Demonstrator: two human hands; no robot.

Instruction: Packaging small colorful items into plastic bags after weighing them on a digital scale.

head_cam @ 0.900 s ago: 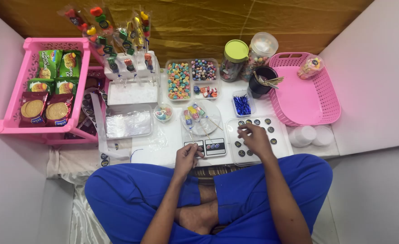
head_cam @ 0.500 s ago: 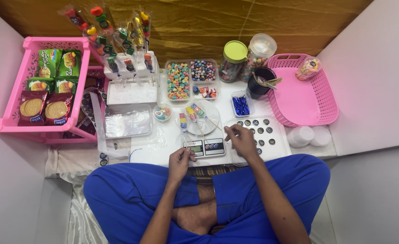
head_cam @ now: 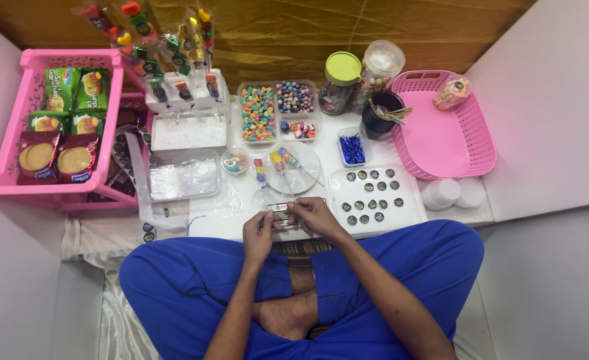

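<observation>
White low table [head_cam: 208, 223] is crowded with sweets; a small flat sticker strip [head_cam: 281, 215] is pinched between left hand [head_cam: 260, 233] and right hand [head_cam: 313, 217] fingers, being peeled, seemingly; beyond the fingertips lies a clear round plate [head_cam: 311, 179].

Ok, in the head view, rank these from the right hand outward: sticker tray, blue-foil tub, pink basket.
From the right hand:
1. Sticker tray, just to its right.
2. Blue-foil tub, farther back on the table.
3. Pink basket, at the far right.
</observation>
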